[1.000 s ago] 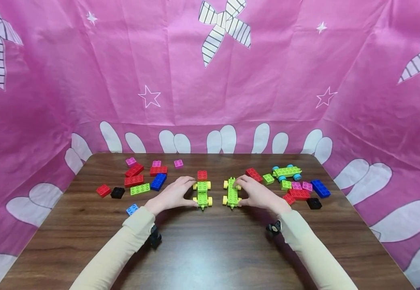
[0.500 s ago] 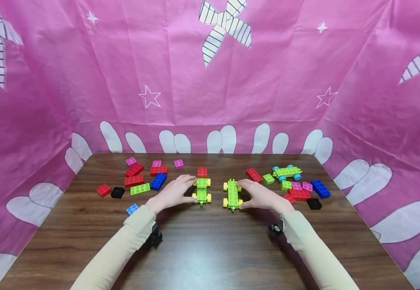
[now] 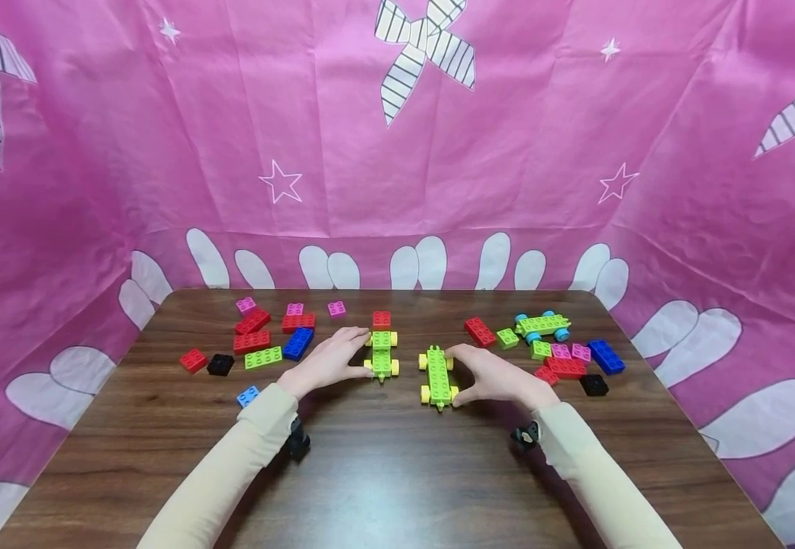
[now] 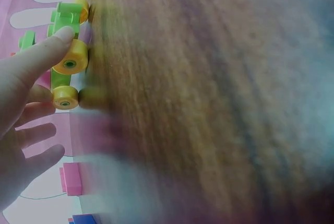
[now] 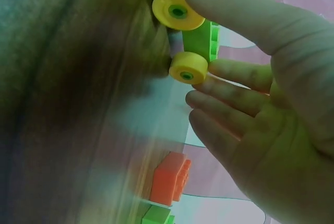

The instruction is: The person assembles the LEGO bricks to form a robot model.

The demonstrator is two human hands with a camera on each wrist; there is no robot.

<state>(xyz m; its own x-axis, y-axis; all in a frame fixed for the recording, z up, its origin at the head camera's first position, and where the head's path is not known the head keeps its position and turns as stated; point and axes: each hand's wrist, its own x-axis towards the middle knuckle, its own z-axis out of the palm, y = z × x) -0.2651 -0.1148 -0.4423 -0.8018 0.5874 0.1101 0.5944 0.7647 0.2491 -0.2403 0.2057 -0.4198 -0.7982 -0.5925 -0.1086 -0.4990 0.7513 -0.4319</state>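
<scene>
Two bright green toy-brick car bases with yellow wheels stand side by side mid-table, lengthwise to me. My left hand (image 3: 329, 362) grips the left car base (image 3: 381, 366), which has a raised green part at its far end; in the left wrist view its thumb (image 4: 63, 35) lies on the body above a wheel, its other fingers by the far wheel. A red brick (image 3: 381, 319) is right at that base's far end. My right hand (image 3: 494, 375) holds the flat right car base (image 3: 438, 374) by its right side, thumb at the near wheel and fingertips at the far one.
On the left lie several red, pink, blue, black and green bricks, including a blue brick (image 3: 297, 344) and a black brick (image 3: 220, 364). On the right, a green base with blue wheels (image 3: 542, 325) stands among more bricks, such as a red brick (image 3: 481, 332). Pink cloth (image 3: 370, 191) surrounds the table.
The left hand has moved its car base slightly away from me, and the red brick beyond has shifted back too. The right hand has drawn its car base a little toward me.
</scene>
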